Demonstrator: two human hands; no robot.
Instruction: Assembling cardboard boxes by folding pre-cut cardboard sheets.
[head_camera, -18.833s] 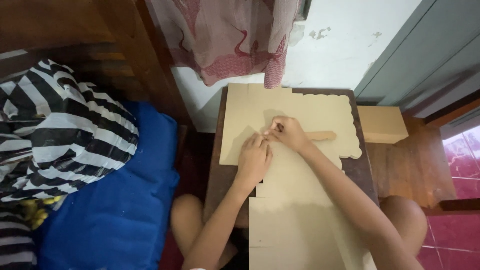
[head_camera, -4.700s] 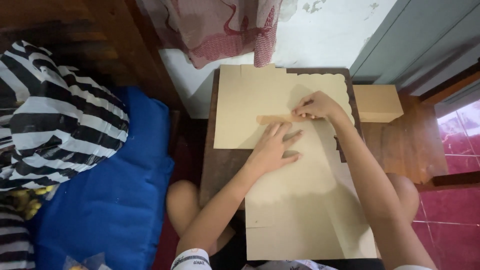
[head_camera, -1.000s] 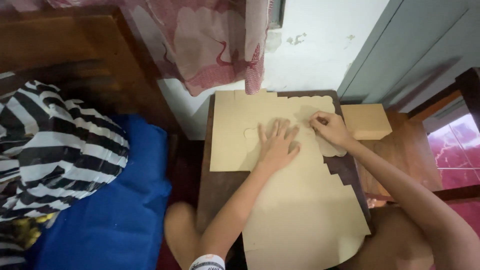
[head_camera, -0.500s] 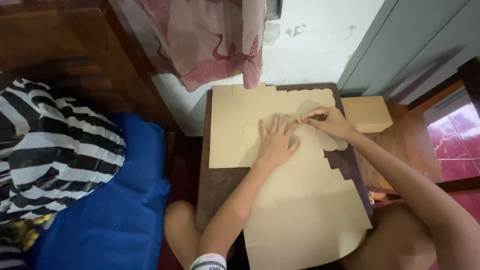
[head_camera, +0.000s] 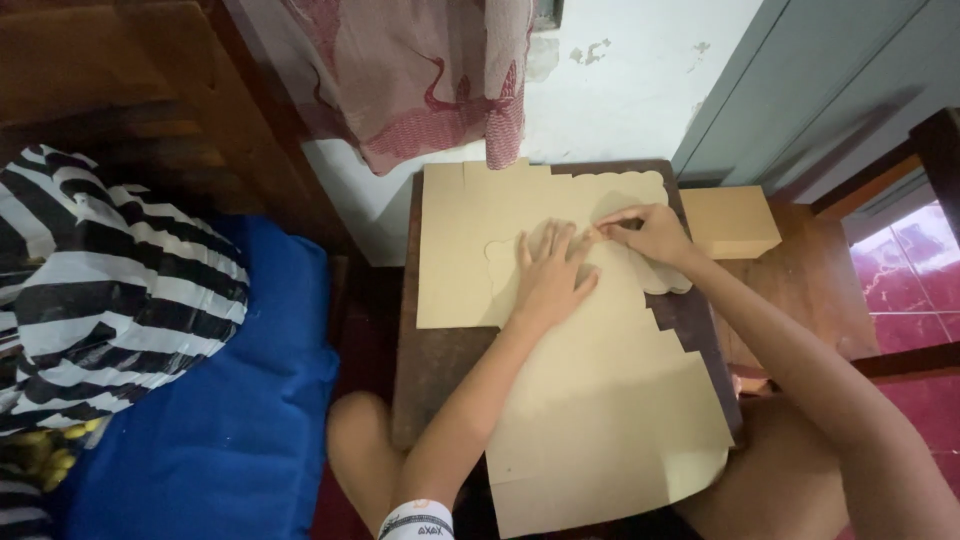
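Person is sitting at a small dark wooden bench with flat tan die-cut cardboard sheets lying across it. Left hand is pressing flat on the sheets, fingers spread wide, holding nothing, just pinning them down. Right hand is pinching narrow at a scalloped flap near the far edge of the top sheet; what the grip is closing on is likely the flap edge, but it's too small to tell for sure. The sheets are overlapping, one reaching the near bench edge and overhanging toward the lap. All panels are lying flat, no walls standing up, so the folding looks barely started and nearly everything is left. A small tan box is sitting just right of the bench. Blue cushion and striped fabric are lying to the left, pink curtain hanging above.
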